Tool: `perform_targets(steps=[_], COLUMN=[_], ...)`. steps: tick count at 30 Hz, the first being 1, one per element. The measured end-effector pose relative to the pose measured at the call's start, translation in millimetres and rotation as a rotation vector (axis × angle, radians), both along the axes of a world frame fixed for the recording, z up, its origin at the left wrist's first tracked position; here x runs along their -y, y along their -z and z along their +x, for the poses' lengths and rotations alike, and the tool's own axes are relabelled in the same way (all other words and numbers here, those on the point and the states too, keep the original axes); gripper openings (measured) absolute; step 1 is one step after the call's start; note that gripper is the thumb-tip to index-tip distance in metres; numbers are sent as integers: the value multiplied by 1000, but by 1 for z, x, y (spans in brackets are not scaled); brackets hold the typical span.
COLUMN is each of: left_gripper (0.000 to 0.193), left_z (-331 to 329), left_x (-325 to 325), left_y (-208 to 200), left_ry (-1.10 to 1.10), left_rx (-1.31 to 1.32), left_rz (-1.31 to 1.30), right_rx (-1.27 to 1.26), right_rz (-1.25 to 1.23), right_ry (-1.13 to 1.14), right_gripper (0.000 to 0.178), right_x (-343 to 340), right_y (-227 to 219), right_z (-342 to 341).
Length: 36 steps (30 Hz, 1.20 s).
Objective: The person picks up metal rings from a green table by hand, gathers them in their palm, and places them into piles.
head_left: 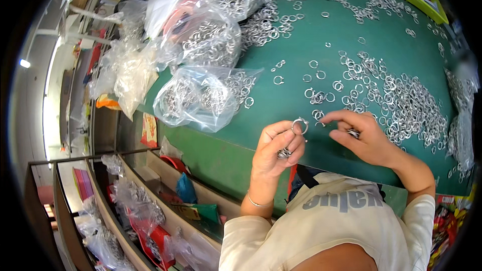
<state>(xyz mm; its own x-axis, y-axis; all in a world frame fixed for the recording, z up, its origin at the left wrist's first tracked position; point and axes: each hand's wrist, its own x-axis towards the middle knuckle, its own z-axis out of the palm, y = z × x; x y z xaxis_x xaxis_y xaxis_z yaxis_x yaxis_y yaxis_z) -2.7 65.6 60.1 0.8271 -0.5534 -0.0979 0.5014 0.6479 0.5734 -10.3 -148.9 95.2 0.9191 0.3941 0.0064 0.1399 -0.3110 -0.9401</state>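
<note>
The left hand (277,149) was pinching one metal ring (300,126) between its thumb and forefinger, above the near edge of the green table (304,37), and several small rings (284,153) were lying in its curled fingers. The right hand (365,138) was just beside it, over the table. Its thumb and forefinger were spread from each other, while its other fingers were bent around a few rings (353,133); how tightly, I cannot tell. The forefinger was near some loose rings (318,115) on the table. To the right of this hand there was a wide heap of rings (414,108). On the left side, a clear bag (201,98) with rings inside was resting on the table, and a yellow-green tray (427,9) stood at the far right corner.
</note>
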Motion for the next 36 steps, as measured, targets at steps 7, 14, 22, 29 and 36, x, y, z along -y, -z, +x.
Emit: perform_targets(steps=[7,14,22,29,36], left_gripper=[17,22,21,20,18], left_z=[4,6,6,4,0], left_x=[26,34,38,34,49], left_y=[7,27,39,46,46], left_ry=[37,-187,-231,-295,-241], left_rx=[-62,-158,-205,-193,-85], left_rz=[103,380,367,414,474], right_rx=[-226,-653,-82,-472,490], right_rz=[289,329,542,480,-655], right_ry=[16,145,560,280,358], right_gripper=[15,15,30,30,30], right_x=[-6,29,111,86,92], right_y=[6,36,-21,34,75], right_z=[10,46,223,128,19])
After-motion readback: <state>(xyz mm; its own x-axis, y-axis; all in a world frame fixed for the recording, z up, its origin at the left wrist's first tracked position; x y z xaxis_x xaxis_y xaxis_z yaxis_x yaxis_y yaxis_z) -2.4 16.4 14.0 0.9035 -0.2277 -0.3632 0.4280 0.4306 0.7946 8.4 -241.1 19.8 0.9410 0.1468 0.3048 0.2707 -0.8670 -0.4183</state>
